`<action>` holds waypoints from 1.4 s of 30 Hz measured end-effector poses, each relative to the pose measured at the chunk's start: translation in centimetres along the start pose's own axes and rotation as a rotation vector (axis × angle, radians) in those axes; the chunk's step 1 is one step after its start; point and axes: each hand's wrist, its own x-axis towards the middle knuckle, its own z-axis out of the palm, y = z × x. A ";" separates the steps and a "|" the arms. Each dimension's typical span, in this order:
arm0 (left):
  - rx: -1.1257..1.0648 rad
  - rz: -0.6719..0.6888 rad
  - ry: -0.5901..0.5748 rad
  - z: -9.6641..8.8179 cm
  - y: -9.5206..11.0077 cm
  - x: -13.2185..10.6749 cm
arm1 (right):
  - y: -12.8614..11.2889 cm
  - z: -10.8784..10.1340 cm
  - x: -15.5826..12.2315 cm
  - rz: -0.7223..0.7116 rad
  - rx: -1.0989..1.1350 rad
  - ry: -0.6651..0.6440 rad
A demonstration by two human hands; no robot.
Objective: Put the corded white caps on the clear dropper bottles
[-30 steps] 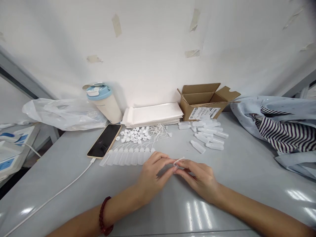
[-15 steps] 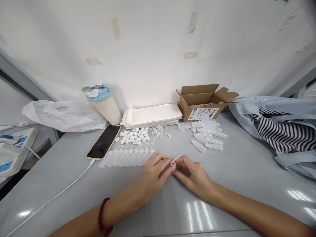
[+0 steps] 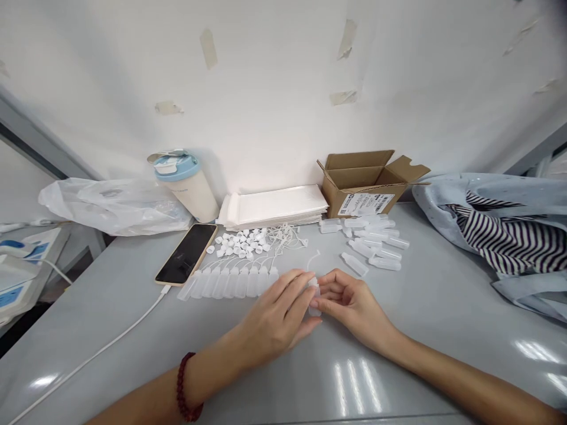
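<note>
Between my two hands is a small translucent plastic bottle (image 3: 315, 304), its neck toward the wall and a thin white tube (image 3: 313, 258) sticking out of it. My left hand (image 3: 281, 310) grips it from the left, fingers over its side. From the right, my right hand (image 3: 348, 301) pinches it with thumb and fingers. To the left lies a row of similar bottles (image 3: 230, 283) with thin tubes in their necks. Beyond the row are a heap of small white caps (image 3: 241, 242) and a tangle of loose white tubes (image 3: 286, 236). Several bottles without tubes (image 3: 372, 243) lie to the right.
At the back stand a stack of white padded envelopes (image 3: 279, 205), an open cardboard box (image 3: 361, 198) and a lidded cup (image 3: 190, 192). A phone (image 3: 186, 255) on a charging cable (image 3: 119, 339) lies left, near a plastic bag (image 3: 115, 206). Cloth (image 3: 509, 230) lies far right.
The bottle has tipped from its mouth facing me to lying with its neck toward the wall, and its tube now points away. My left fingers have shifted over its side.
</note>
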 end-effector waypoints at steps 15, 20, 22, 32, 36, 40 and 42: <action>-0.214 -0.279 -0.222 -0.6 -4.4 -1.2 | 0.1 -1.4 0.5 -0.051 -0.202 0.037; -0.281 -0.355 -0.308 -1.0 -5.4 -1.5 | -0.9 -2.6 1.0 -0.138 -0.253 0.182; -0.293 -0.374 -0.335 -1.1 -5.4 -1.4 | -1.3 -2.8 1.1 -0.143 -0.251 0.224; -0.258 -0.363 -0.388 -1.6 -5.3 -1.2 | -1.7 -3.6 1.3 -0.237 -0.313 0.301; -0.255 -0.351 -0.386 -1.4 -5.1 -1.3 | -2.0 -3.9 1.2 -0.271 -0.365 0.345; -0.252 -0.339 -0.388 -1.3 -5.0 -1.4 | -2.1 -4.1 1.3 -0.279 -0.369 0.367; -0.253 -0.338 -0.384 -1.3 -5.1 -1.5 | -2.1 -4.1 1.3 -0.277 -0.376 0.369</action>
